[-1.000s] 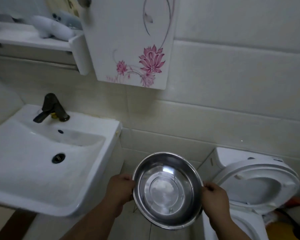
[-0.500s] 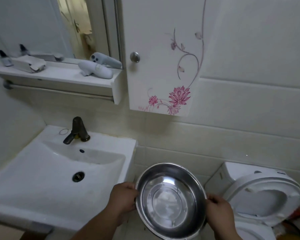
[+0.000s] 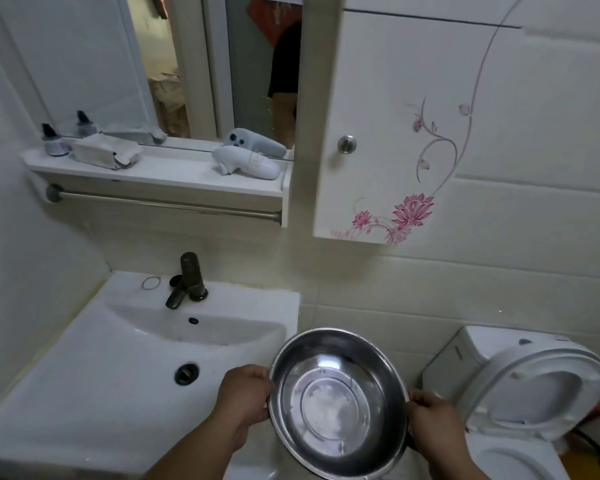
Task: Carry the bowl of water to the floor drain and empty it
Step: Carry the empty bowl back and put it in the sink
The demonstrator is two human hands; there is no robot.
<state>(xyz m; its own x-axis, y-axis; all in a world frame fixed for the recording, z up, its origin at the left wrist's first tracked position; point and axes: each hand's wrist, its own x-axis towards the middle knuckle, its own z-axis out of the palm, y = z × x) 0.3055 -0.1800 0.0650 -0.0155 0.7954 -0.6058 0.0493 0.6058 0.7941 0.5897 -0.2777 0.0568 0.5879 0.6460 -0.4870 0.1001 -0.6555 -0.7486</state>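
A round stainless steel bowl (image 3: 338,403) hangs in front of me, between the sink and the toilet, its inside facing the camera and tilted toward me. My left hand (image 3: 245,398) grips its left rim and my right hand (image 3: 432,419) grips its right rim. The bowl's bottom shows reflections; I cannot tell whether water is in it. No floor drain is in view.
A white washbasin (image 3: 94,386) with a dark tap (image 3: 187,280) is at the left. A toilet (image 3: 530,393) with its lid raised stands at the right. Above are a shelf (image 3: 160,174) with small items, a mirror, and a flowered wall cabinet (image 3: 388,133).
The view has risen, so the shelf, mirror and whole cabinet now show. The bowl stays held in both hands and sits a little further right and lower in the picture.
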